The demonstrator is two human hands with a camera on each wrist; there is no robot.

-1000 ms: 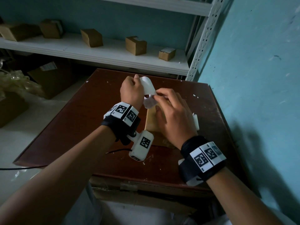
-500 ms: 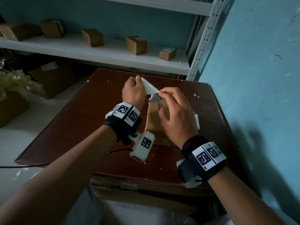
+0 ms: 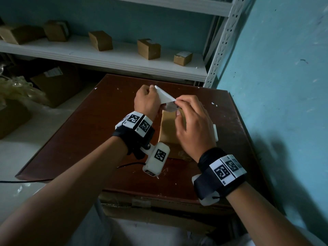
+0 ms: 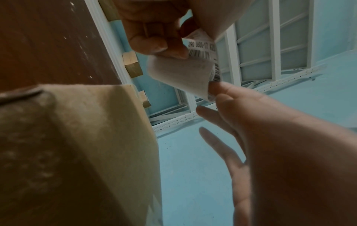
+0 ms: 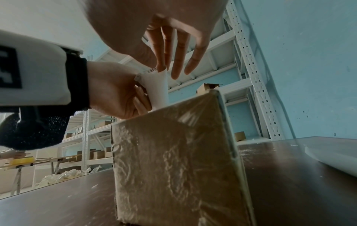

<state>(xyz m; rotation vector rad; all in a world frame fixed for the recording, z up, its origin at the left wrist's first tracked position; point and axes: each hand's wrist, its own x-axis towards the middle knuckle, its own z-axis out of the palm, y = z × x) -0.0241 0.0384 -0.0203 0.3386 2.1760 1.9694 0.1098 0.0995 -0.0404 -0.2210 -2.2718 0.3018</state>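
Note:
A white barcode label sheet (image 3: pixel 166 96) is stretched between my two hands, just above a tape-wrapped cardboard box (image 3: pixel 168 128) that stands on the brown table (image 3: pixel 92 132). My left hand (image 3: pixel 150 89) grips the sheet's far end with curled fingers. My right hand (image 3: pixel 178 105) pinches its near corner between thumb and forefinger, the other fingers spread. In the left wrist view the printed label (image 4: pixel 203 52) curls away from a grey backing (image 4: pixel 177 76). The right wrist view shows the sheet (image 5: pixel 156 88) hanging right over the box (image 5: pixel 173 160).
A white flat object (image 3: pixel 215 132) lies on the table to the right of the box. Close on the right is a turquoise wall (image 3: pixel 275 86). Behind the table a white shelf (image 3: pixel 106 59) carries several small cardboard boxes (image 3: pixel 149 48). Larger cartons (image 3: pixel 53 82) sit at the left.
The sheet was curled up between the hands a second ago; it is now pulled out straight. Both hands have lifted slightly away from the box.

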